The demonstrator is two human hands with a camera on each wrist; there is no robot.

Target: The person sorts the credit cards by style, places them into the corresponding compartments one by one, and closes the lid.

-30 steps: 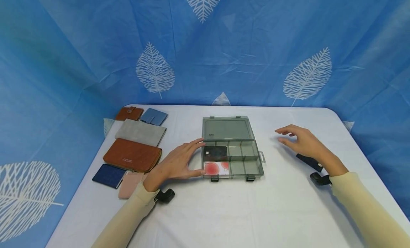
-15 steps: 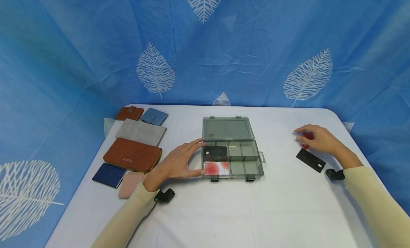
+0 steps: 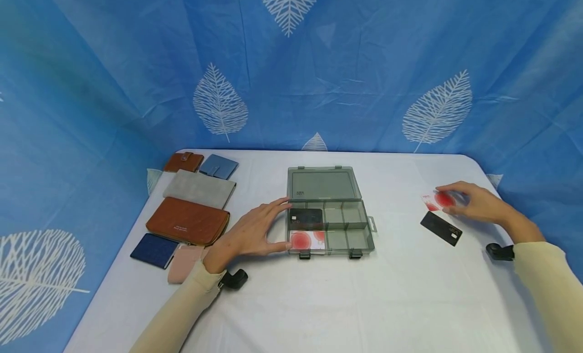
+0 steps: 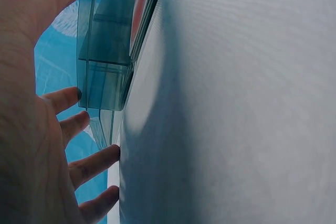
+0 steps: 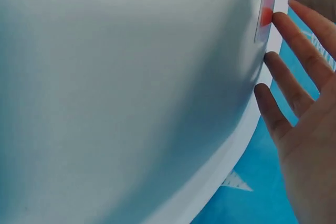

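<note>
Since a second ago my right hand (image 3: 478, 203) has travelled from the air beside the box out toward the right edge of the table (image 3: 401, 302), uncovering the black card (image 3: 441, 228) it had been hiding and coming to rest on a white card with a red spot (image 3: 438, 200). Its fingers lie over that card's far side; from the wrist view (image 5: 265, 11) the card's near edge looks tipped up off the cloth against the fingertips, though I cannot tell whether the thumb is pinching it yet. I judge this to be the start of a pickup, with the black card lying just nearer me and apart from the hand.

My left hand (image 3: 252, 234) has not moved: its fingers are straight and relaxed, touching the left wall of the open grey plastic box (image 3: 360, 241) as if to steady it. The box sits mid-table with its lid laid flat behind it. Its two left compartments already hold cards, a dark one (image 3: 306, 218) at the back and a red-spotted white one (image 3: 307, 240) at the front; the others look bare.

Along the left edge lie several wallets: small brown (image 3: 183, 162), small blue (image 3: 219, 166), long grey (image 3: 199, 188), long brown (image 3: 188, 221), navy (image 3: 154, 250) and pink (image 3: 182, 262), partly under my left sleeve. White cloth covers the table, and a blue curtain with white leaf prints (image 3: 319, 79) closes in behind and on both sides.
</note>
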